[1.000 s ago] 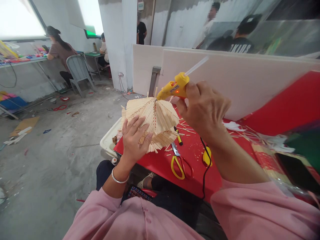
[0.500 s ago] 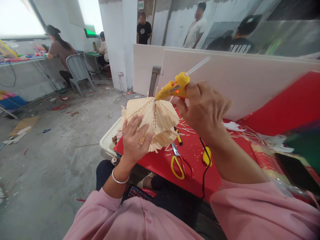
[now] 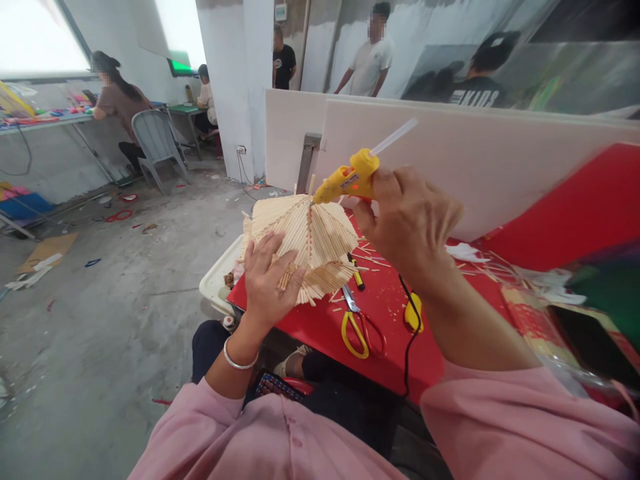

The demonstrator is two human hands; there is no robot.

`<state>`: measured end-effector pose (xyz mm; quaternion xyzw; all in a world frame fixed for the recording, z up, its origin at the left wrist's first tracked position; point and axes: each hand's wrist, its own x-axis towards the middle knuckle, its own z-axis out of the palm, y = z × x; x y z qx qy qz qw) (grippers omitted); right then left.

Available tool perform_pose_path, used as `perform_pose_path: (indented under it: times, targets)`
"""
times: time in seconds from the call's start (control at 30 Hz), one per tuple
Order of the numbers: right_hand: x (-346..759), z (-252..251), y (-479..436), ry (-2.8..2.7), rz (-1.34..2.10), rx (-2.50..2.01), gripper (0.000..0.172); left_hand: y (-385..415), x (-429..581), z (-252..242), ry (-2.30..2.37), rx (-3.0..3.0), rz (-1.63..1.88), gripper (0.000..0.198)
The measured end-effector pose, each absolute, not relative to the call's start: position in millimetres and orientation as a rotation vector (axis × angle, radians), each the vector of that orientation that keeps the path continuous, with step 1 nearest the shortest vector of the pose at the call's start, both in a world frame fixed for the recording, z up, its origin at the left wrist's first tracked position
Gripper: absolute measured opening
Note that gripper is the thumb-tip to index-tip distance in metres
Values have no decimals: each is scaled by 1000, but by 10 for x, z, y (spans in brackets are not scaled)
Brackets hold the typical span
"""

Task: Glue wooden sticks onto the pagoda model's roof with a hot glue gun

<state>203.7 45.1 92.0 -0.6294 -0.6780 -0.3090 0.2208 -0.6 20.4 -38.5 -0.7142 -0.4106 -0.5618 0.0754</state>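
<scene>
A layered, roof-shaped model made of thin wooden sticks (image 3: 325, 230) sits at the left edge of the red table, rows of sticks fanning down from its peak. My left hand (image 3: 273, 277) grips its near left side, thumb and fingers spread over the sticks. In my right hand (image 3: 413, 213) is a yellow hot glue gun (image 3: 350, 179), its small light glowing orange. A clear glue stick (image 3: 397, 135) pokes out of the gun's back end. The nozzle meets the model at its peak. Whether glue is coming out is too small to tell.
On the red table (image 3: 320, 340) lie scissors (image 3: 356, 330), a yellow-black cutter (image 3: 358, 275), a yellow tape measure (image 3: 413, 313) and loose sticks. A black cord (image 3: 409, 353) hangs across the edge. A phone (image 3: 593, 343) lies right. White boards (image 3: 450, 167) stand behind; several people are beyond.
The glue gun's tip has shifted very slightly right and down at the peak. My left hand and the model stay in place. A person in white behind has moved left.
</scene>
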Motion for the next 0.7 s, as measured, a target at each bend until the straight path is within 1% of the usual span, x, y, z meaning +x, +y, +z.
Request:
perform_pose_path:
  times: [0.2, 0.57, 0.7]
  targets:
    - [2035, 913, 405, -1887, -806, -1795, 44, 202, 2, -374, -1207, -2102, -1667, 21]
    - [2016, 948, 351, -1888, -816, -1879, 44, 204, 6, -383, -1238, -2130, -1682, 21]
    - [2016, 956, 327, -1894, -751, -1887, 44, 203, 9, -387, -1232, -2115, -1684, 20]
